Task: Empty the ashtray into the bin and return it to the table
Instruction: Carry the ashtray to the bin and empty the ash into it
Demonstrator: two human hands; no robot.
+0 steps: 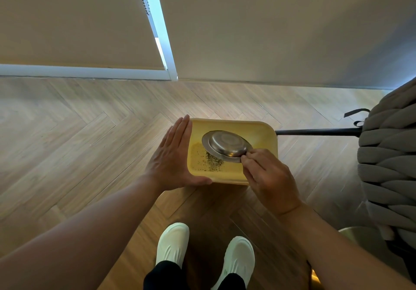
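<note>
Ashtray (226, 145), a shallow round dish of dull steel with a wide flat rim, is held upside down and tilted over the yellow bin (265, 132), its domed underside facing the camera. The right hand (269, 177) pinches the near-right edge of the rim between thumb and fingertips, so the dish juts up and to the left of that hand, above the bin's opening. The left hand (172, 156) lies flat and open, fingers together, pressed against the bin's left wall with the thumb hooked under its near corner. Dark grey ash (212, 161) lies scattered on the bin's floor just below the lowered edge of the rim. The bin stands on herringbone wood floor (78, 136), with a pair of white shoes (172, 244) below it in the frame. The ashtray's inside cannot be seen. A dark rod (315, 132) runs from behind the bin to a grey chunky-knit mass (389, 159) cut off by the right edge.
</note>
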